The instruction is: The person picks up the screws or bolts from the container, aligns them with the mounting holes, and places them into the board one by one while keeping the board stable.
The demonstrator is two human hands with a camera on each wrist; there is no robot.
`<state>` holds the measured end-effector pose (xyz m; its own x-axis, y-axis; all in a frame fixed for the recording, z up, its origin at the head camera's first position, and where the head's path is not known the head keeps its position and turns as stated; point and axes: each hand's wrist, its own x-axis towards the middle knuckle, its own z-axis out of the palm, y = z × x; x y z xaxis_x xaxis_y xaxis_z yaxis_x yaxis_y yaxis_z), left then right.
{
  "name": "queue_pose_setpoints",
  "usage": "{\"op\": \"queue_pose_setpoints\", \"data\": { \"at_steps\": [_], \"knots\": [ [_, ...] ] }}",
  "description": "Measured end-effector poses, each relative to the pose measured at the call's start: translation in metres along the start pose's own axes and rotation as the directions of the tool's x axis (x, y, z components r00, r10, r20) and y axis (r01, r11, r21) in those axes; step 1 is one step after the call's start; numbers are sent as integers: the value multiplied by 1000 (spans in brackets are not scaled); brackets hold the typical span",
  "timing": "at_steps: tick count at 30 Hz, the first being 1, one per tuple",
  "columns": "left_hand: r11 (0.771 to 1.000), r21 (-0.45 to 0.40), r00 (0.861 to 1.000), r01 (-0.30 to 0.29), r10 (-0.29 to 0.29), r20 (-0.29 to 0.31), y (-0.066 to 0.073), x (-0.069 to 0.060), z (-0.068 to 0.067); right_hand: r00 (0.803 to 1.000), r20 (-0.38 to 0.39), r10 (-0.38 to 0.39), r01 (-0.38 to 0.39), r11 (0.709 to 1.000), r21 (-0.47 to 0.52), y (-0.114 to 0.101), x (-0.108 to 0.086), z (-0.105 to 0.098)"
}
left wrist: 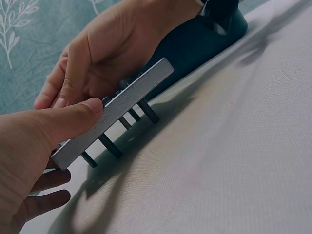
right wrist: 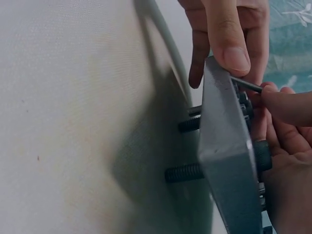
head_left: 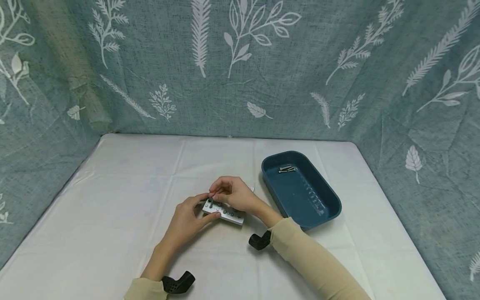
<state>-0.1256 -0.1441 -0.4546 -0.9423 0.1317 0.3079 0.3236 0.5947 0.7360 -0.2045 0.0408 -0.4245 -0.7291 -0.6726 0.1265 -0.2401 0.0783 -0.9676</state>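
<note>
A silver metal plate [head_left: 232, 216] with several dark screws is held above the white cloth by my left hand [head_left: 187, 221], thumb on its near edge. In the left wrist view, threaded shanks [left wrist: 110, 146] stick out under the plate [left wrist: 117, 114]. My right hand [head_left: 236, 195] is over the plate's top face, its thumb and fingertips pinching a thin metal pin [right wrist: 246, 85]. The pin leans at the plate's end near my left thumb [right wrist: 236, 58]. Whether its tip sits in a hole cannot be told.
A dark blue tray [head_left: 300, 187] stands to the right of the plate, close to my right forearm, with several loose screws [head_left: 286, 169] at its far end. A patterned green curtain [head_left: 225, 104] hangs behind the white-covered table [head_left: 123, 200].
</note>
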Motion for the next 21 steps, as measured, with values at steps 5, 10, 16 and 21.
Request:
{"op": "queue_pose_setpoints", "data": {
  "at_steps": [5, 10, 16, 21],
  "knots": [
    [1000, -7, 1000, -4, 4, -3, 0, 0, 0, 1000, 6, -4, 4, 999, 54, 11, 3, -1],
    [1000, -4, 1000, -4, 4, -7, -1, 0, 0, 1000, 24, -13, 11, 997, 75, 13, 2, -2],
    [1000, -1, 1000, -7, 7, -11, -1, 0, 1, 1000, 19, -8, 6, 997, 80, -3, -2, 0],
    [1000, 3, 1000, -13, 13, -18, -2, 1, 2, 999, 28, -28, 26, 996, 86, -12, -6, 2]
  ]
}}
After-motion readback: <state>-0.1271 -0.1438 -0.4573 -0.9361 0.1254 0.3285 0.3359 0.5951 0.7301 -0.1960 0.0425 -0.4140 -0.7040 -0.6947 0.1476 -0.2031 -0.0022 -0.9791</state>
